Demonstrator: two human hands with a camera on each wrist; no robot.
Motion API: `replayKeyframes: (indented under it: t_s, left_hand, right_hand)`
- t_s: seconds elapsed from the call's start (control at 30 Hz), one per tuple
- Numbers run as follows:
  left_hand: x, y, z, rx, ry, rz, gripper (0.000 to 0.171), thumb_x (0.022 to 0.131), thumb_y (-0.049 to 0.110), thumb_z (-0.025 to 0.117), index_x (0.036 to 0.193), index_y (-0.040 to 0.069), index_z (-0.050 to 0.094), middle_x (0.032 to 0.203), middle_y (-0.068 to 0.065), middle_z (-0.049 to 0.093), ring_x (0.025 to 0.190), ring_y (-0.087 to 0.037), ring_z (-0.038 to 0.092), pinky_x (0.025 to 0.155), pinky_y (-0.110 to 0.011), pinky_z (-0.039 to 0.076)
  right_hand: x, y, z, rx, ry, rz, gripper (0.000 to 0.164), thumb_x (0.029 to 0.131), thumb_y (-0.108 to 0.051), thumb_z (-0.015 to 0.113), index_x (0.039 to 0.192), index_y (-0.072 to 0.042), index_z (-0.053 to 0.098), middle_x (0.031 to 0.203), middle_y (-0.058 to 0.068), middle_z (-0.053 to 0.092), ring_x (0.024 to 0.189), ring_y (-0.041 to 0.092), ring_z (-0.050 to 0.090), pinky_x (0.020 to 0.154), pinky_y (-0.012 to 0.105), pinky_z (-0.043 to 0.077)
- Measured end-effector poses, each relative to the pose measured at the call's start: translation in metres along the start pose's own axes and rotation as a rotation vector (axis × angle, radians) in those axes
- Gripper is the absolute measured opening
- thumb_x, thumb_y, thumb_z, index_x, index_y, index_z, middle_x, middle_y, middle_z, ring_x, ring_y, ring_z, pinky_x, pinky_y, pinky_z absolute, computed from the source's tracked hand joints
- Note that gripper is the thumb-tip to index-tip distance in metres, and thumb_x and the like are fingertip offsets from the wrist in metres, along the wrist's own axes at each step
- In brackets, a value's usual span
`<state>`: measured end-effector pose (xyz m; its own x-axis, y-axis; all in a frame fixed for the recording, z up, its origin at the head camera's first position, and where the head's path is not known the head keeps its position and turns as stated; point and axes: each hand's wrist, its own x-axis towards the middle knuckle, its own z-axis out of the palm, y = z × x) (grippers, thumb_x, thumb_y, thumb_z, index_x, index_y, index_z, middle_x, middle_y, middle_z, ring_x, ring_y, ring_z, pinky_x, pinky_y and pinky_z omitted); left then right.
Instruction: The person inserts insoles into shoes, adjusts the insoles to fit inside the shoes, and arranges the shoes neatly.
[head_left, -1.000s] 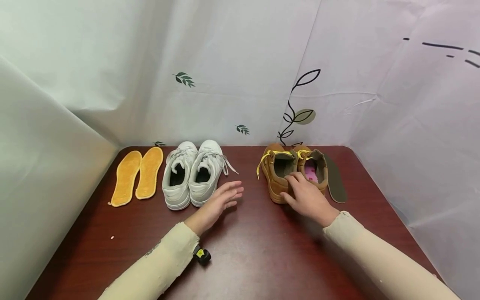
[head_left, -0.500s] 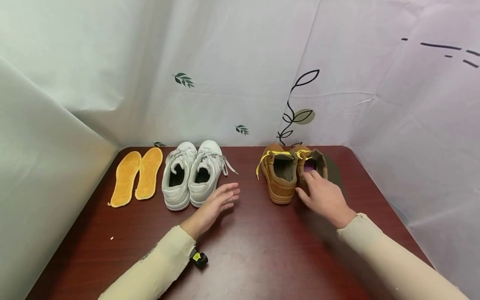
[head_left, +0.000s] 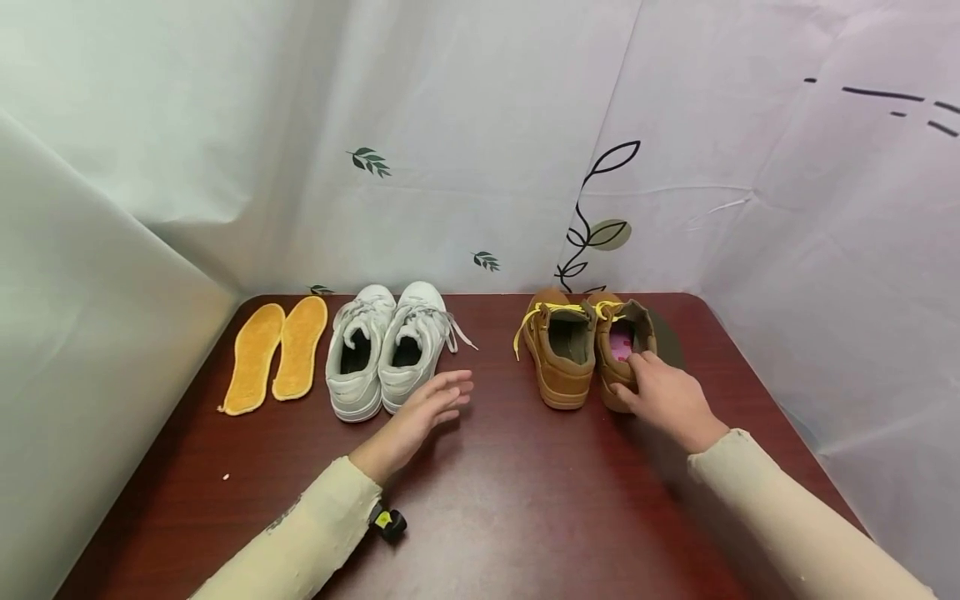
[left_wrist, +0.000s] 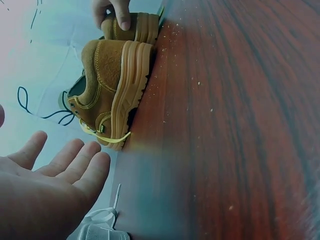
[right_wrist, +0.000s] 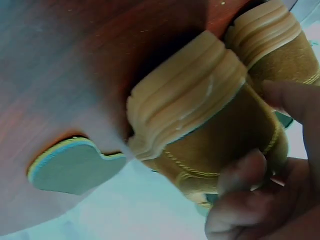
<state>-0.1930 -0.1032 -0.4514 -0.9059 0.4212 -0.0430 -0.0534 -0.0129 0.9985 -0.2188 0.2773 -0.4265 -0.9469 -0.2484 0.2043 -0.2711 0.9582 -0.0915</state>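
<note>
Two brown lace-up shoes with yellow laces stand at the back right of the table, heels toward me. My right hand (head_left: pixel 671 400) holds the heel of the right brown shoe (right_wrist: pixel 200 125), thumb on the outside and fingers at the collar. Inside that shoe shows a pink patterned lining (head_left: pixel 621 343). The left brown shoe (head_left: pixel 564 379) stands beside it, untouched, its inside dark. My left hand (head_left: pixel 412 425) hovers with fingers extended, holding nothing, just in front of the white sneakers (head_left: pixel 399 379). A dark olive insole (right_wrist: pixel 75 167) lies right of the brown shoes, partly hidden behind them.
Two orange fuzzy insoles (head_left: pixel 255 358) lie side by side at the table's left. The reddish-brown table (head_left: pixel 510 517) has rounded back corners. A white printed curtain (head_left: pixel 450 150) rises right behind and on both sides. A small white speck (head_left: pixel 226 477) lies at front left.
My right hand has moved right, from the left brown shoe's heel to the right one's, and drawn back slightly to its collar. My left hand has drifted slightly back toward me. The shoes have stayed put.
</note>
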Motion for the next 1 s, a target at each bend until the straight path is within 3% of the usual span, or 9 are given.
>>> replayKeyframes:
  t_s: [0.17,0.27,0.7,1.0]
  left_hand:
    - [0.003,-0.001,-0.001,0.021,-0.016,-0.002,0.047,0.107,0.022,0.041,0.148,0.001,0.04,0.155,-0.036,0.039,0.14,-0.05,0.042,0.118,-0.069,0.031]
    - [0.004,-0.003,0.0,0.026,-0.017,-0.01,0.047,0.106,0.02,0.042,0.148,-0.002,0.04,0.154,-0.037,0.04,0.138,-0.05,0.043,0.117,-0.068,0.033]
    - [0.001,-0.011,0.002,0.035,-0.042,-0.034,0.049,0.105,0.015,0.043,0.148,-0.007,0.037,0.151,-0.039,0.042,0.136,-0.051,0.045,0.116,-0.068,0.034]
    - [-0.001,-0.013,0.001,0.046,-0.044,-0.045,0.05,0.103,0.015,0.045,0.148,-0.006,0.037,0.15,-0.039,0.044,0.135,-0.051,0.046,0.116,-0.068,0.035]
  right_hand:
    - [0.002,0.007,0.001,0.04,-0.035,-0.021,0.032,0.087,-0.029,0.076,0.098,-0.004,0.06,0.098,0.017,0.067,0.076,0.034,0.065,0.064,0.059,0.057]
    - [0.001,0.009,0.002,0.065,-0.028,-0.032,0.029,0.086,-0.029,0.078,0.09,-0.007,0.059,0.092,0.015,0.068,0.076,0.031,0.063,0.064,0.057,0.055]
    - [-0.008,0.012,0.016,0.056,0.076,-0.058,0.033,0.083,-0.028,0.081,0.081,-0.011,0.052,0.076,0.006,0.056,0.065,0.023,0.051,0.057,0.047,0.05]
    - [-0.013,0.012,0.021,0.062,0.15,-0.08,0.031,0.084,-0.027,0.08,0.081,-0.011,0.053,0.075,0.005,0.054,0.062,0.02,0.048,0.056,0.044,0.048]
